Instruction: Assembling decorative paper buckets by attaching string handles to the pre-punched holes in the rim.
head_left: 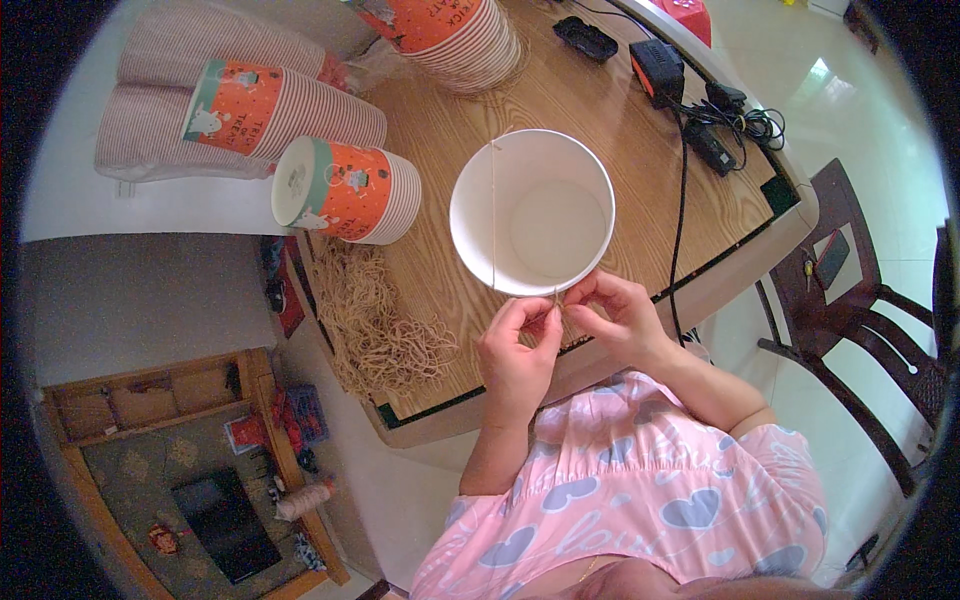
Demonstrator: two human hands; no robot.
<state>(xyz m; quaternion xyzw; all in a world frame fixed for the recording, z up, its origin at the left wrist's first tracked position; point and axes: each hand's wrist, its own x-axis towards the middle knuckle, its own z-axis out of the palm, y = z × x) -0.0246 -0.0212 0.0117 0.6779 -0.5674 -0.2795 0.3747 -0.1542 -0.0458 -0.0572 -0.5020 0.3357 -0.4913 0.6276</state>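
Observation:
A large white paper bucket (560, 215) stands on the table before me, its round opening facing up. Across its mouth, left of the middle, runs a thin length of twine (494, 215) from the far rim to the near rim. At the near rim my left hand (520, 345) pinches thin twine between thumb and fingertips. Close beside it, my right hand (620, 315) is closed in a pinch on the same twine. The fingertips almost meet just outside the rim. A tangled pile of tan twine (375, 320) lies to the left of the bucket.
Stacked orange and green printed buckets (375, 190) lie at the left, with more (450, 40) at the back. Plastic-wrapped stacks (160, 130) are behind. A black charger (657, 72) and cables occupy the right edge. A dark wooden chair (850, 240) stands beyond.

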